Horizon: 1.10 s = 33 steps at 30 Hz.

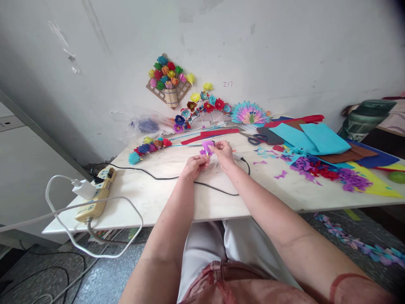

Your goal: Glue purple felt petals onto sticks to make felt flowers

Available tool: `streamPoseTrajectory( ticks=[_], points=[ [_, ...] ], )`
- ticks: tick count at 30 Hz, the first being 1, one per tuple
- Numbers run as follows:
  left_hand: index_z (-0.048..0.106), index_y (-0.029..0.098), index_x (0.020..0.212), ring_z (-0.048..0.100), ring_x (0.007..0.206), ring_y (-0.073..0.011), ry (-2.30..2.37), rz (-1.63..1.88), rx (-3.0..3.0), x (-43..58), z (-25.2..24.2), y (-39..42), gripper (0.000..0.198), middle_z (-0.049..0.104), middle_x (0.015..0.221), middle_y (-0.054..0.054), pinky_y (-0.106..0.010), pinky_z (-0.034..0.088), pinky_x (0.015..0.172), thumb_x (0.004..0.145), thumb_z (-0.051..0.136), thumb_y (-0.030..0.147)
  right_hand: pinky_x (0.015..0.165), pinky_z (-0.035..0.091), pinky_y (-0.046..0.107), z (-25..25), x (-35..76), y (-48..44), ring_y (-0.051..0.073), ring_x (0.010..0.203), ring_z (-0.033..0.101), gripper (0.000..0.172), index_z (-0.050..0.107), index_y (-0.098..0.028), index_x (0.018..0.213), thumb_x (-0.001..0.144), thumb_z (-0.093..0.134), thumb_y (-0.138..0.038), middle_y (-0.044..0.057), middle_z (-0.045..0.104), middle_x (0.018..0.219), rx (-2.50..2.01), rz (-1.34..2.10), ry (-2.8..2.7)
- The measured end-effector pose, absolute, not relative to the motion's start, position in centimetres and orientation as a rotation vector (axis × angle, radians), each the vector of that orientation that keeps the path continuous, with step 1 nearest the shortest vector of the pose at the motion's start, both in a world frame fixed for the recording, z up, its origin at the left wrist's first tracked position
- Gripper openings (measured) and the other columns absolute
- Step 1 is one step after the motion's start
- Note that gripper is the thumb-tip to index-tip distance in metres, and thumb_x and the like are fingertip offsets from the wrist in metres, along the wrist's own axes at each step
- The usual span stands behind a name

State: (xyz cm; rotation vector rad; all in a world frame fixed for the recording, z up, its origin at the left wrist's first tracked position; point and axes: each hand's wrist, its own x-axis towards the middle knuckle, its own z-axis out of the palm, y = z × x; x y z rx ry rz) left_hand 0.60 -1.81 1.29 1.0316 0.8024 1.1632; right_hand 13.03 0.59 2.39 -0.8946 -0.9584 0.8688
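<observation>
Above the middle of the table, a purple paper flower is held between my two hands. My left hand pinches it from below, around its thin stem. At its right side, the fingers of my right hand are closed on a petal. Just to the right of my right hand lies the tip of a black-corded tool, partly hidden by the hand. Small purple paper pieces are scattered further right. Beyond my hands, red paper strips lie near scissors.
Finished paper flowers lie at the left. A power strip with plugs sits on the left corner; its black cord crosses the table. Blue paper sheets and a heap of paper cuttings cover the right. A bottle stands behind them.
</observation>
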Motion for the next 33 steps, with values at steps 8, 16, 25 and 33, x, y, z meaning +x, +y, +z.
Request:
streamPoseTrajectory(
  ticks=[8, 16, 25, 33],
  points=[
    [0.064, 0.008, 0.069, 0.049, 0.047, -0.0057, 0.783, 1.163, 1.043, 0.4, 1.1, -1.6, 0.024, 0.060, 0.059, -0.003, -0.018, 0.039, 0.045, 0.053, 0.076, 0.022, 0.061, 0.040, 0.024, 2.6, 13.1, 0.2, 0.009, 0.059, 0.046, 0.038, 0.048, -0.019, 0.072, 0.046, 0.073, -0.033, -0.006, 0.049, 0.062, -0.859, 0.893, -0.967],
    [0.064, 0.009, 0.069, 0.049, 0.047, -0.0056, 0.781, 1.200, 1.028, 0.4, 1.0, -1.5, 0.025, 0.060, 0.059, -0.002, -0.018, 0.039, 0.046, 0.053, 0.077, 0.023, 0.055, 0.034, 0.024, 2.6, 14.1, 0.0, 0.010, 0.054, 0.040, 0.031, 0.049, -0.019, 0.056, 0.064, 0.061, -0.046, -0.004, 0.045, 0.052, -0.944, 0.703, -1.129],
    [0.064, 0.010, 0.067, 0.048, 0.047, -0.0061, 0.838, 1.245, 1.068, 0.6, 1.4, -1.8, 0.028, 0.058, 0.057, -0.001, -0.019, 0.038, 0.046, 0.049, 0.079, 0.027, 0.056, 0.032, 0.026, 2.6, 14.3, -0.9, 0.014, 0.057, 0.048, 0.020, 0.061, -0.022, 0.058, 0.067, 0.056, -0.038, -0.002, 0.053, 0.051, -1.088, 0.545, -1.470],
    [0.064, 0.012, 0.065, 0.048, 0.047, -0.0072, 0.897, 1.257, 1.205, 0.7, 1.0, -1.6, 0.029, 0.058, 0.056, -0.001, -0.021, 0.038, 0.048, 0.050, 0.078, 0.032, 0.055, 0.034, 0.025, 2.5, 14.4, -0.2, 0.012, 0.050, 0.045, 0.019, 0.062, -0.021, 0.058, 0.068, 0.051, -0.033, -0.004, 0.047, 0.044, -1.027, 0.749, -1.442]
  ],
)
